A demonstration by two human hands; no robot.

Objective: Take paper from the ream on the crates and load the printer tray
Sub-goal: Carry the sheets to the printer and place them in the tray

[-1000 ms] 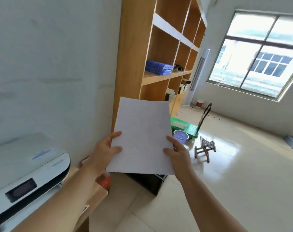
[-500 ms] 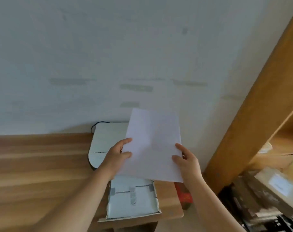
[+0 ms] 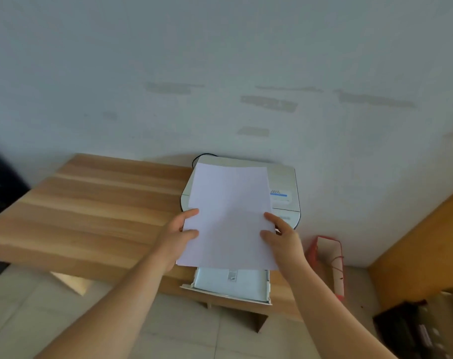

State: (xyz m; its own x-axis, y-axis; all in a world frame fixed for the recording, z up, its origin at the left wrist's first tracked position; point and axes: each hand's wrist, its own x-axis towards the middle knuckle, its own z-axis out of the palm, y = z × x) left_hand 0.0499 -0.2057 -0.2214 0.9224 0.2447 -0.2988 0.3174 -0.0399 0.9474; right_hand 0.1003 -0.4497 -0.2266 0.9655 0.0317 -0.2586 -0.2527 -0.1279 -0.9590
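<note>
Both hands grip a white stack of paper (image 3: 229, 216) by its side edges, the left hand (image 3: 175, 238) on the left edge and the right hand (image 3: 282, 238) on the right, thumbs lying on the top sheet. Held in the air, the paper hangs above the printer (image 3: 285, 187) and hides most of its top. Below the paper's near edge, the printer tray (image 3: 230, 283) stands pulled out toward the viewer, its near lip past the edge of the wooden surface (image 3: 90, 211). The printer sits at the right end of this surface, against a pale wall (image 3: 220, 60) marked with grey patches. A red bag (image 3: 329, 260) stands just right of the printer. Pale floor tiles (image 3: 181, 338) lie below, a wooden panel (image 3: 422, 242) rises at the far right, and dark clutter (image 3: 414, 330) fills the near right corner.
</note>
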